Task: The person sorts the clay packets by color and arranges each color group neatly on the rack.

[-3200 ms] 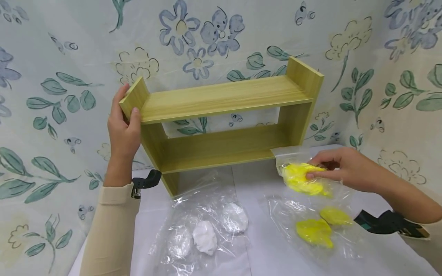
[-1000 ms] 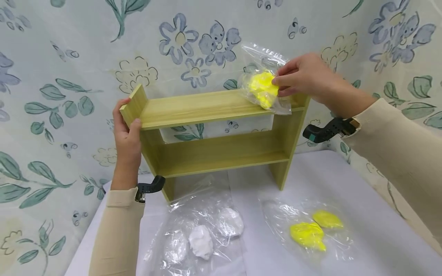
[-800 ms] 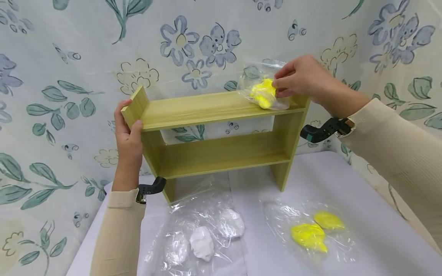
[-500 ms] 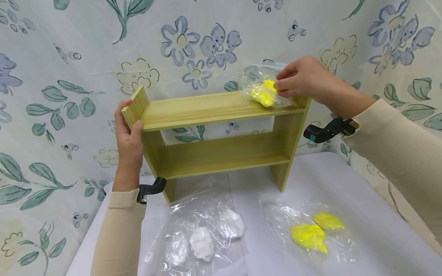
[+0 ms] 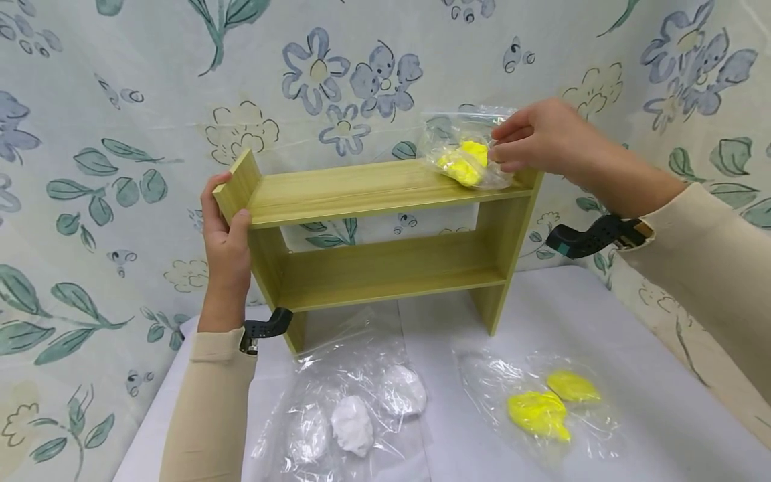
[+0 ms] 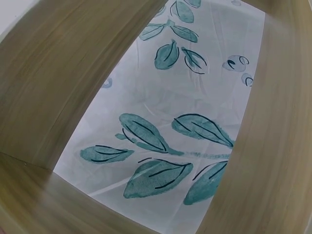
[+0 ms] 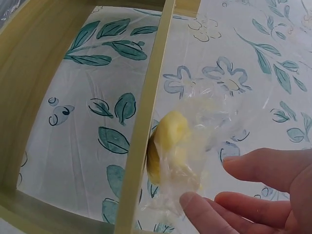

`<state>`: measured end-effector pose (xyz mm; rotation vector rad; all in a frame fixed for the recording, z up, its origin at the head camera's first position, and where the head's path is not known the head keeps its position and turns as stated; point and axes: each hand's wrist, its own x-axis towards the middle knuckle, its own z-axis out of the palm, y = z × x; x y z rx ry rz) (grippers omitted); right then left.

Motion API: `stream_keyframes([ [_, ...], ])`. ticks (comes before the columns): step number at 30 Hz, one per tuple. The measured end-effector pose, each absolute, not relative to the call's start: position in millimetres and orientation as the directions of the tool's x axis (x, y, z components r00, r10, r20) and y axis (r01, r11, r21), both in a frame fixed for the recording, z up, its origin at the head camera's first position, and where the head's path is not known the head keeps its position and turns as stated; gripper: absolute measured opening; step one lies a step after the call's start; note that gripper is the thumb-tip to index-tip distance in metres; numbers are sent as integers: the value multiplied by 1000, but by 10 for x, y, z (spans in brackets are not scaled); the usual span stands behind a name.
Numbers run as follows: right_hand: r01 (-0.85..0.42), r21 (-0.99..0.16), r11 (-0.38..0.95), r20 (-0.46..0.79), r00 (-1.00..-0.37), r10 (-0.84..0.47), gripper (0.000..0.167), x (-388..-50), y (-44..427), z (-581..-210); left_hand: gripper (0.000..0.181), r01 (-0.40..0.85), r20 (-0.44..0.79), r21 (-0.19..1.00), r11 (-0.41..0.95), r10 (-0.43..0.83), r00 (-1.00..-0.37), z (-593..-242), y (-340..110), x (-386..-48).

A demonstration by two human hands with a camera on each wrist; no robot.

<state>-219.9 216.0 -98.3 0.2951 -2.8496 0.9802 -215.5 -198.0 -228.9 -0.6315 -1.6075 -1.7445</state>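
At the upper left of the head view my left hand point(image 5: 227, 248) grips the left side panel of a two-tier wooden shelf point(image 5: 385, 274), thumb in front and fingers behind. The left wrist view shows only the shelf's boards point(image 6: 73, 73) and the cloth behind. A clear plastic bag with bright yellow clay-like lumps point(image 5: 464, 164) rests on the top board, towards its right end. My right hand point(image 5: 542, 137) is right beside the bag. In the right wrist view the thumb and fingers of that hand point(image 7: 263, 190) stand apart, close to the bag's plastic point(image 7: 185, 170).
On the white-covered table point(image 5: 446, 321), a clear bag with several white lumps point(image 5: 352, 425) lies in front of the shelf. To its right is another clear bag with yellow lumps point(image 5: 539, 412). A floral cloth point(image 5: 138, 221) hangs behind the shelf.
My right hand has carried the bag of yellow lumps from the table up onto the top board, then loosened and drawn slightly right. My left hand keeps its grip on the shelf.
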Motion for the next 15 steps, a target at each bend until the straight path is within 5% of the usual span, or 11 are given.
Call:
stream_keyframes([
  [15, -260, -577, 775, 232, -961, -150, 55, -1731, 2523, -1189, 50, 747, 727, 659, -85, -180, -662, -2279, -1953, -2151],
])
